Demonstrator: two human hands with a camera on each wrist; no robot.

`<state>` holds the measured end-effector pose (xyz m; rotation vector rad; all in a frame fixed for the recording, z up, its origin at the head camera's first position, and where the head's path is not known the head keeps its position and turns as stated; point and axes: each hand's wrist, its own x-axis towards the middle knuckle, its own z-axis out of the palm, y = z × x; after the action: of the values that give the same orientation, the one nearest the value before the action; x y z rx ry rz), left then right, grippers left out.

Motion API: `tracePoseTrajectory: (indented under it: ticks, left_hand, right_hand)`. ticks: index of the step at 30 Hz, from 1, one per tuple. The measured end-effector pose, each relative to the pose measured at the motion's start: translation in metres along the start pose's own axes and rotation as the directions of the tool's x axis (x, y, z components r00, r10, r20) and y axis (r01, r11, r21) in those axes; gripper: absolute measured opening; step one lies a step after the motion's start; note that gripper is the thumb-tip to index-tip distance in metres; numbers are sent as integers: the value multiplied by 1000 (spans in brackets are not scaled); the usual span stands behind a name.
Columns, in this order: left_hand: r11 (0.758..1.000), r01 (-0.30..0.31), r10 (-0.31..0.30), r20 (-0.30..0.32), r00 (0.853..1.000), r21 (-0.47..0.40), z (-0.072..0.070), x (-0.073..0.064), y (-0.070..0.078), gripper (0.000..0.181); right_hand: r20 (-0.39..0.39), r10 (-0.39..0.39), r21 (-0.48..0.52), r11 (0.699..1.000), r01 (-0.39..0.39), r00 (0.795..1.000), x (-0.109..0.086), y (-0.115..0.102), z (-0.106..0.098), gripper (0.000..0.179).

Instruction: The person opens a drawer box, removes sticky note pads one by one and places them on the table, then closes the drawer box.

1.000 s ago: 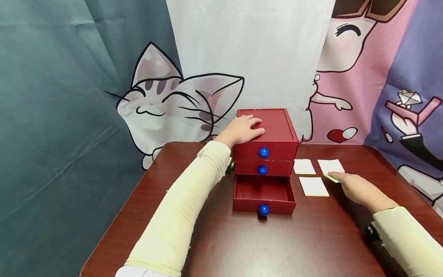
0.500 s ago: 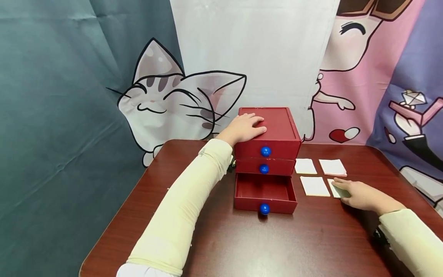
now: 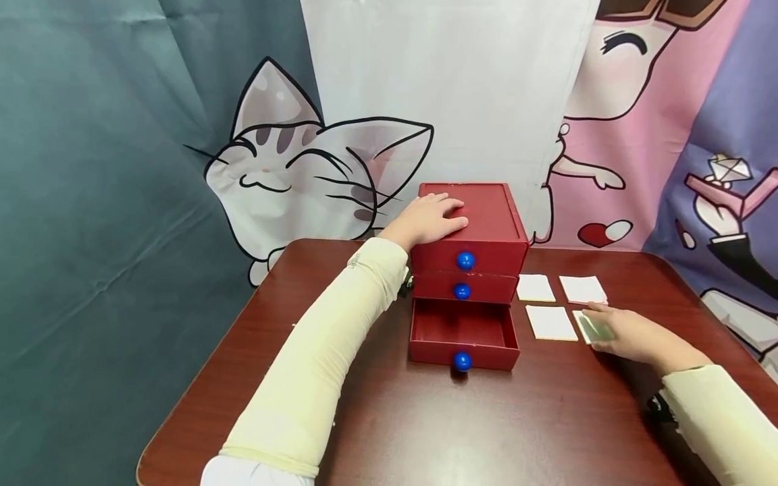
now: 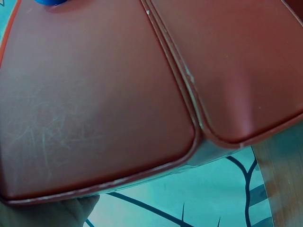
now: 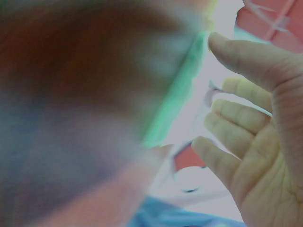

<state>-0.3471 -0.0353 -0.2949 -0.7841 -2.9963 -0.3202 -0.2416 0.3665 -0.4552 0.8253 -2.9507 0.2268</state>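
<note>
My left hand [image 3: 430,217] rests with spread fingers on the left side of the top of a red drawer box [image 3: 486,209]. The left wrist view shows the fronts of two drawers [image 4: 94,104] close up, with part of the hand [image 4: 52,213] at the box's edge. Over at the right, my right hand [image 3: 629,334] lies at a small green-tinted pad of paper [image 3: 588,327] on the table, partly covering it. In the right wrist view the fingers of this hand [image 5: 251,123] are loosely extended, apart from a blurred green edge [image 5: 175,99].
Three white paper pads stand near the right hand: a back left one [image 3: 535,288], a back right one [image 3: 583,289] and a front left one [image 3: 551,322]. The bottom drawer [image 3: 464,337] is pulled out with nothing inside. A printed cloth [image 3: 474,88] hangs behind the table [image 3: 389,418].
My right hand has lowered the green-edged pad onto the table in front of the back right pad, and its fingers have loosened from it. The left hand stays on the box.
</note>
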Motion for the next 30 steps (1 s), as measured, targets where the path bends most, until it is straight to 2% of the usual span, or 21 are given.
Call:
tracePoseTrajectory:
  ticks: [3,4,6,9,11,13,14,15,16,17,19,21,22,25,26,30]
  left_hand:
    - [1000,0,0,2,1000,1,-3,0,1,58]
    - [1000,1,-1,2,1000,3,-3,0,1,57]
    - [1000,5,-5,4,1000,11,-4,0,1,57]
    - [1000,5,-5,9,1000,13,-4,-1,1,57]
    - [1000,-2,2,6,1000,8,-3,-1,1,58]
    - [1000,-4,4,3,1000,6,-2,-2,1,58]
    - [1000,-5,5,1,1000,7,-2,-2,2,57]
    - [1000,-5,5,-1,1000,8,-2,-2,2,57]
    - [1000,-7,7,-4,1000,8,-2,-2,2,57]
    - [1000,-6,6,-5,1000,9,-1,-2,2,57]
    - [1000,-5,5,-6,1000,13,-2,-2,2,57]
    - [1000,-6,6,-5,1000,16,-1,-2,2,57]
    - [1000,-6,6,-4,1000,15,-1,-2,2,57]
    - [1000,-6,6,0,1000,16,-1,-3,2,57]
    - [1000,-7,7,1,1000,15,0,-3,2,57]
    - [1000,-3,3,2,1000,15,0,-2,2,57]
  right_hand:
    - [-117,4,-49,999,-10,993,7,-23,-16,51]
    - [-180,-10,-67,998,-2,984,10,-34,-22,47]
    - [-322,-71,-97,994,42,944,17,-59,-32,39]
    - [-496,-219,-163,974,158,840,25,-102,-41,21]
    - [-566,-335,-212,942,260,753,31,-131,-43,23]
    - [-586,-450,-262,892,368,674,36,-158,-41,36]
    - [-579,-498,-282,865,415,646,37,-171,-39,41]
    - [-572,-543,-301,836,459,614,39,-183,-36,37]
    - [-559,-584,-319,807,497,589,41,-193,-32,35]
    - [-529,-621,-342,780,525,578,42,-203,-27,34]
    - [-461,-677,-383,735,559,574,44,-217,-16,31]
    - [-382,-706,-418,708,569,597,46,-225,-4,21]
    - [-339,-710,-437,700,565,618,47,-227,2,20]
    - [-241,-700,-471,690,550,672,50,-230,17,23]
    - [-221,-695,-481,688,543,685,50,-230,21,24]
    - [-186,-684,-506,682,528,705,54,-230,32,19]
